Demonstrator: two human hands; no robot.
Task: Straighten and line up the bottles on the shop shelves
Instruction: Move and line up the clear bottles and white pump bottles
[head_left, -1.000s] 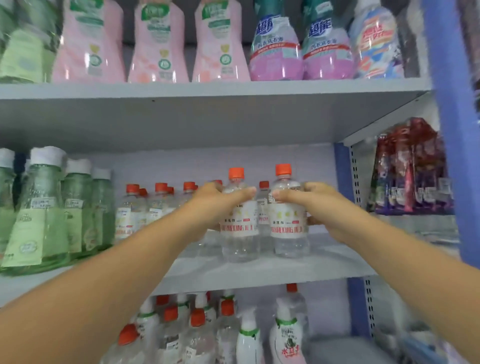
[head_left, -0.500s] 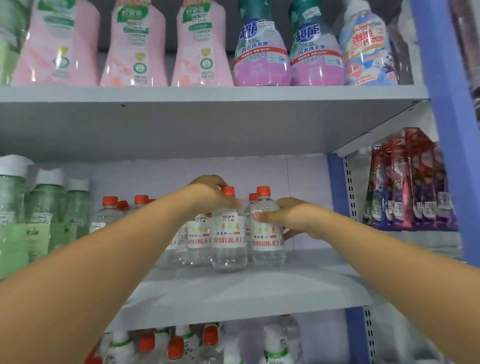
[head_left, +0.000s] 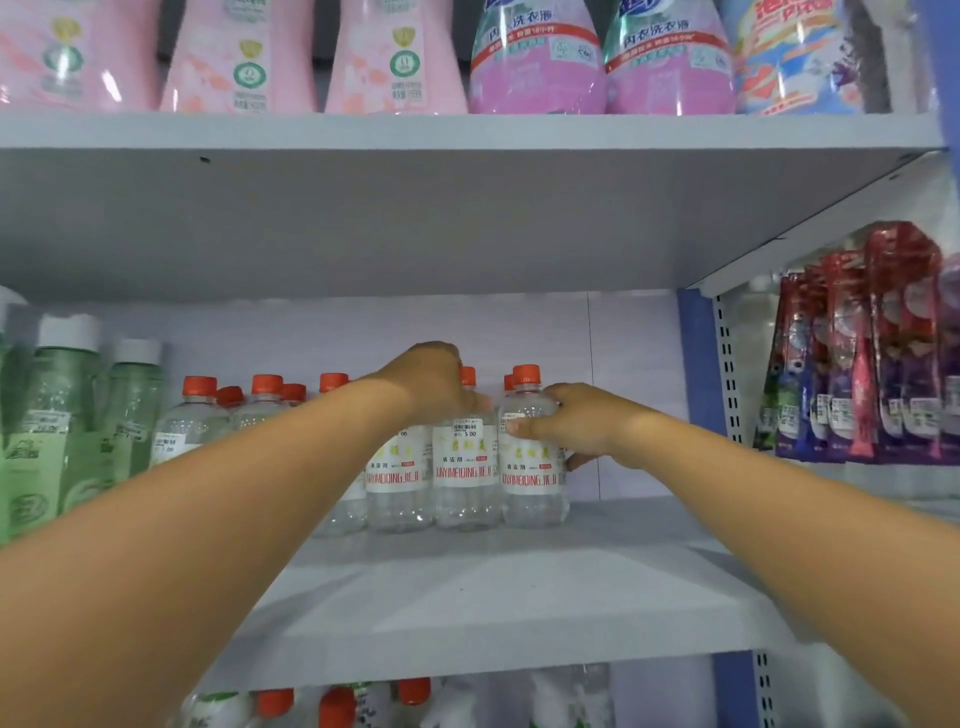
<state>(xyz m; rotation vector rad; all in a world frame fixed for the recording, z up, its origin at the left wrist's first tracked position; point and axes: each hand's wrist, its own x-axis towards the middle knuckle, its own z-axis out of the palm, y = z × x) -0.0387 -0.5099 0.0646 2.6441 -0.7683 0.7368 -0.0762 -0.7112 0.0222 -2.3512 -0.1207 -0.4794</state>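
Clear bottles with orange caps and white-and-red labels stand deep on the grey middle shelf (head_left: 519, 587). My right hand (head_left: 587, 426) wraps the rightmost clear bottle (head_left: 532, 467) from its right side, thumb across the front. My left hand (head_left: 431, 382) rests over the shoulder and cap of the neighbouring clear bottle (head_left: 465, 467), fingers curled on it. A third labelled bottle (head_left: 397, 478) stands just left, half hidden by my left forearm. More orange-capped bottles (head_left: 195, 421) run in a row to the left.
Tall green bottles with white caps (head_left: 67, 415) fill the shelf's left end. Pink and purple detergent bottles (head_left: 535, 67) line the shelf above. Red and purple sachets (head_left: 862, 364) hang at the right past the blue upright (head_left: 698, 358). Orange-capped bottles (head_left: 337, 701) sit on the shelf below.
Both hands have pushed the two front bottles back into the shelf, away from its front edge. My left hand has shifted up over the bottle's top. The view has tilted upward.
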